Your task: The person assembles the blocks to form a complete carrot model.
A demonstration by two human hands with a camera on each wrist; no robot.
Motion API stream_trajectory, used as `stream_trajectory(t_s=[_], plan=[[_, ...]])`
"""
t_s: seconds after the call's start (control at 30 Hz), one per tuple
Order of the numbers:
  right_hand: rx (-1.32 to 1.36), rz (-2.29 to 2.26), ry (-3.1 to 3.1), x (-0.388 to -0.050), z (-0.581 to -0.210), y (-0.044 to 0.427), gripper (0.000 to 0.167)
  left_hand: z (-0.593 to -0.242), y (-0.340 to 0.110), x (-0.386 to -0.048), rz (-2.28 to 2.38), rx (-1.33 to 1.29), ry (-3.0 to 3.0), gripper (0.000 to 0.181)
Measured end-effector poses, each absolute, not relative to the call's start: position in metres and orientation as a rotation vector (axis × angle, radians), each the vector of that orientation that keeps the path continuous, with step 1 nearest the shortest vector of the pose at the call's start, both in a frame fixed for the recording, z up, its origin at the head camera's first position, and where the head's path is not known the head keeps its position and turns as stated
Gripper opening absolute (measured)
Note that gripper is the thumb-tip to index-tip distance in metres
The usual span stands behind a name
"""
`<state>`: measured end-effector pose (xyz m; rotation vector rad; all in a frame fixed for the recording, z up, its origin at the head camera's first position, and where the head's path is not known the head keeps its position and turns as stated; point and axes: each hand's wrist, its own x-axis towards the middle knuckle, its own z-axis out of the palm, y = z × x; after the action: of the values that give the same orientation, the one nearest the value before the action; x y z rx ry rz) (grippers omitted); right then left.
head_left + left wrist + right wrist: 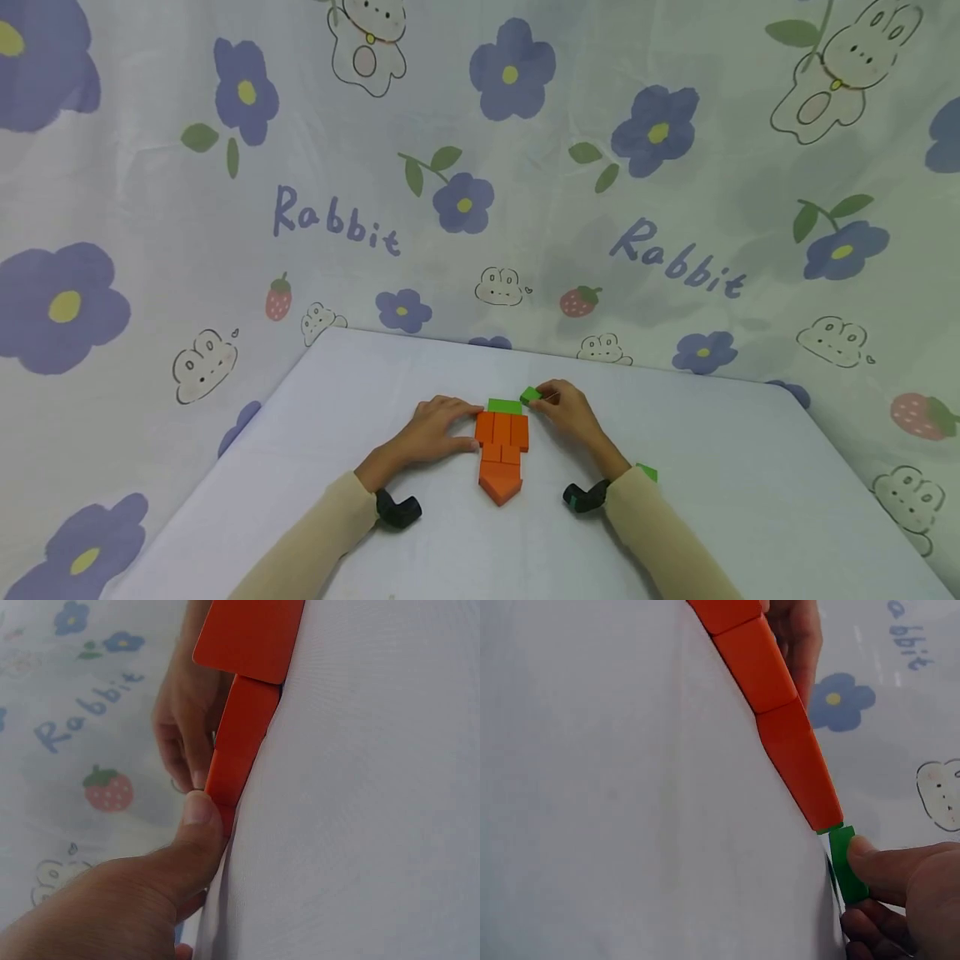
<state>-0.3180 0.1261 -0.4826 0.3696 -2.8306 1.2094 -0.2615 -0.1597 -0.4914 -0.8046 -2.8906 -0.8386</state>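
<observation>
In the head view, flat orange blocks [502, 431] lie joined in a row pattern, with a pointed orange block [500, 486] at the near end. A green block [505, 407] lies against their far end. My left hand [438, 427] holds the leftmost long orange block, index finger at its far end and thumb [198, 808] at its near end. With thumb and fingers, my right hand [572, 411] pinches a small green block [847, 862]. That block is tilted, just right of the far green block. The right fingertips are partly hidden behind it.
Another green block [647, 472] lies beside the right forearm, partly covered by the sleeve. All this is on a white-covered table [750, 517]. A printed cloth [540, 167] hangs behind the far edge. Each wrist carries a black camera [399, 509].
</observation>
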Motion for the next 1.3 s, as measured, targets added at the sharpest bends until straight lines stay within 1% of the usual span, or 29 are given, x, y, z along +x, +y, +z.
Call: stream_trajectory(t_s=[0.13, 0.37, 0.87, 1.3], plan=[[0.376, 1.197, -2.796, -0.317, -0.490, 0.124, 0.027, -0.491, -0.158, -0.261, -0.849, -0.805, -2.889, 0.065], [0.388, 1.210, -2.767, -0.312, -0.495, 0.123, 0.030, -0.490, -0.157, -0.260, -0.835, -0.800, -2.905, 0.065], [0.463, 1.169, -2.743, -0.314, -0.495, 0.124, 0.030, -0.486, -0.157, -0.259, -0.827, -0.776, -2.906, 0.065], [0.452, 1.155, -2.766, -0.313, -0.495, 0.123, 0.031, -0.486, -0.157, -0.259, -0.827, -0.773, -2.912, 0.064]])
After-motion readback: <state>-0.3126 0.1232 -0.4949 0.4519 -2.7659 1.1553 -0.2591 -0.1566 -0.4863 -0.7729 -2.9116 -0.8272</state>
